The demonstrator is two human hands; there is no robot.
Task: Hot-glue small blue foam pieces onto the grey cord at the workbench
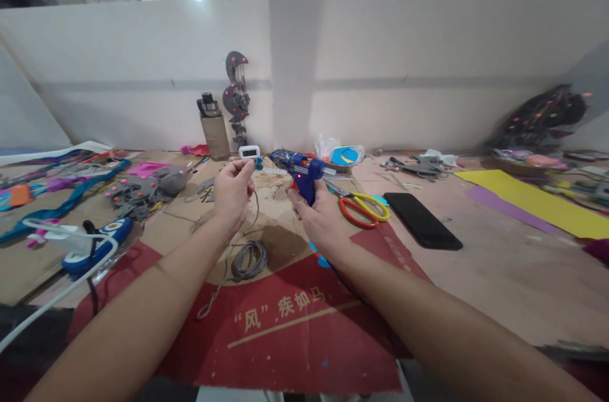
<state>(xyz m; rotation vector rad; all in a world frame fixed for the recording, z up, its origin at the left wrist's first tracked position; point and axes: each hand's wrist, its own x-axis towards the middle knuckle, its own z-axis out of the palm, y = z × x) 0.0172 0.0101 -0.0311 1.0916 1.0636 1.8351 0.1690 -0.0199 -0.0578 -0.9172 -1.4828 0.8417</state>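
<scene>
My right hand point(320, 219) grips the handle of a blue hot glue gun point(299, 168), its nozzle pointing left. My left hand point(233, 191) is closed in a pinch on a thin grey cord point(255, 207) that hangs down toward a coil of the same cord point(250, 259) on the cardboard. The pinched end sits just left of the gun's nozzle, over a small blue piece point(258, 163). Both hands are raised a little above the table. A small white timer point(249, 151) stands just behind the left hand.
Yellow-and-orange scissors point(362, 208) and a black phone point(422, 220) lie right of my right hand. A water bottle point(212, 127) and a grey craft piece point(236, 97) stand at the wall. Foam sheets point(533, 199) lie right; blue and grey craft parts point(143, 189) left.
</scene>
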